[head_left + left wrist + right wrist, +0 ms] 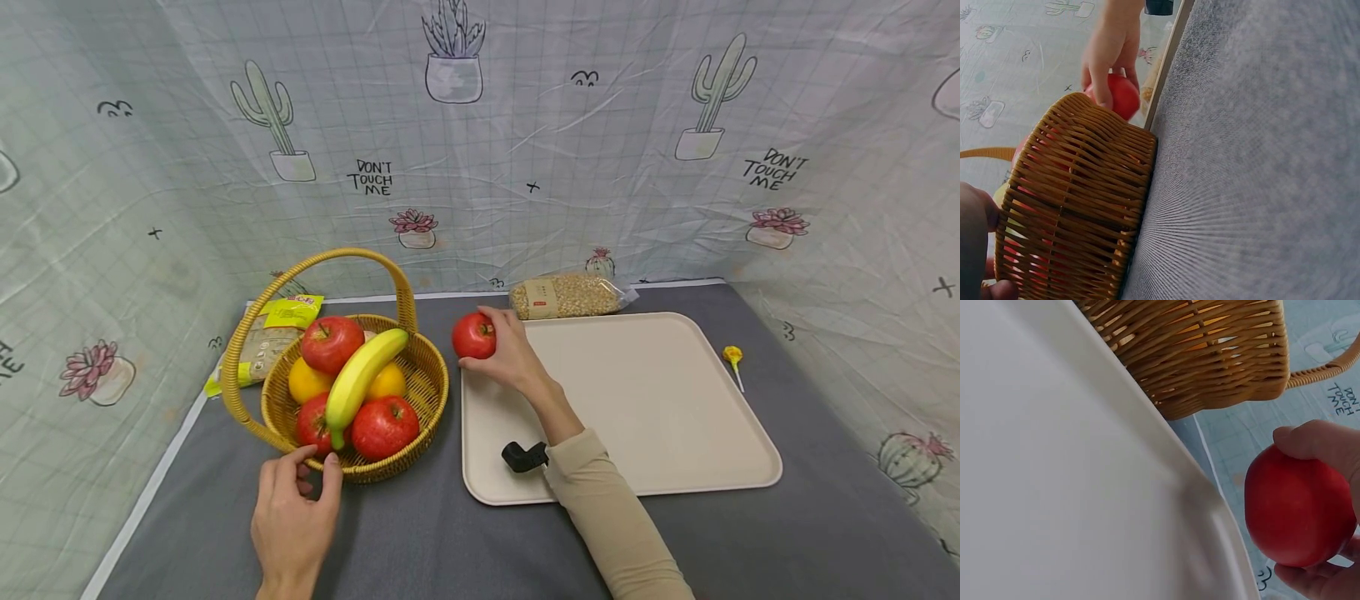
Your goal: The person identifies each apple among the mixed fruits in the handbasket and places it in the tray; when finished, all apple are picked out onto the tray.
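My right hand [508,350] holds a red apple [474,336] between thumb and fingers, over the far left corner of the beige tray [615,400]. In the right wrist view the apple [1297,506] appears just past the tray's rim. My left hand [294,517] grips the near rim of a woven basket [431,392], with fingertips at its edge. Inside the basket lie a banana [360,387], several red apples [385,427] and orange fruits [307,382]. The left wrist view shows the basket's woven side [1079,200] standing on the grey cloth.
Behind the tray lies a clear bag of pale beans or grains [573,296]. A yellow-green food packet [292,312] is behind the basket at left. A yellow lollipop [733,357] lies right of the tray. The basket's tall handle [238,350] arches at its left. Patterned curtains enclose the table.
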`<state>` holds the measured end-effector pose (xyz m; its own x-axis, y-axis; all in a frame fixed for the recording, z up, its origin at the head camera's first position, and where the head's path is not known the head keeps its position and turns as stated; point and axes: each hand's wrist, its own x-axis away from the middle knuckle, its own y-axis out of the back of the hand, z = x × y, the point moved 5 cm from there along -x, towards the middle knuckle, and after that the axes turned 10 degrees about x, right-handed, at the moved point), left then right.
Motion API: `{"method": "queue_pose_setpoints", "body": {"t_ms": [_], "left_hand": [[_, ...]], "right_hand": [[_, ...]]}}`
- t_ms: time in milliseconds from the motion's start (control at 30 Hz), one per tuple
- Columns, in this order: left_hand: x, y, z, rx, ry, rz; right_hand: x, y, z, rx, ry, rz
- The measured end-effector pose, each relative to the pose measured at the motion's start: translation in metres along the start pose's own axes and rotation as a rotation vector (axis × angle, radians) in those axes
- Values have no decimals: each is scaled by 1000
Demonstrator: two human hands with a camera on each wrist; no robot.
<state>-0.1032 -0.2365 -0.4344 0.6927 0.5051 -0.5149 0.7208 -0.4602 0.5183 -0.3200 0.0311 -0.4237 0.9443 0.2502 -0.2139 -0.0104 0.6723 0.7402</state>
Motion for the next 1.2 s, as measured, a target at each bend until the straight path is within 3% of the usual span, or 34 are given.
{"method": "queue_pose_setpoints", "body": {"t_ms": [567,1200], "left_hand": [[0,0,1,-1,5,0],[0,1,1,-12,6,-2]], "right_hand": [[0,-2,-14,44,-78,-24],[-2,-7,-19,64,-94,-24]]}}
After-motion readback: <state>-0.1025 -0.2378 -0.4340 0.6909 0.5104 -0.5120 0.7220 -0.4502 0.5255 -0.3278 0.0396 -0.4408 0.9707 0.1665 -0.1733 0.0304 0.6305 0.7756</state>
